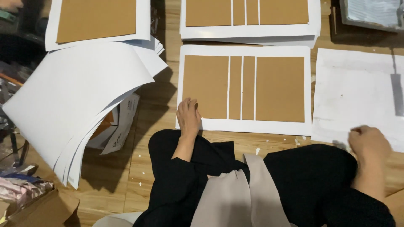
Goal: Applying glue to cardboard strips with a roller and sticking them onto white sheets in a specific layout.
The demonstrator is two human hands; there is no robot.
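Nearest the camera: the person's lap, black trousers [303, 185] with a beige strip of cloth [235, 197] draped over them. The person sits on a wooden floor [155, 113].

Left hand [188, 117]: palm down, fingers spread flat, pressing the lower left corner of a white sheet [244, 125] that carries four brown card panels [206, 86], two wide and two narrow between them. Its grip is open; it holds nothing, only presses.

Right hand [369, 142]: fingers curled loosely at the lower edge of a plain white sheet [357, 90] lying to the right. It touches or nearly touches that edge; whether anything is pinched cannot be told.

Handling, as judged: the sheet with panels looks light and thin. The card stiffens the middle, while the bare white margin would stay floppy and crease easily. It would best be taken by the margin at two corners, or slid flat.

Further left: a fanned stack of white sheets [80, 105], curling upward, with a cardboard box [42, 210] at the lower left corner.

Farthest: a second panelled sheet [248, 31] directly beyond the first, and another sheet with one brown panel [97, 19] at top left.
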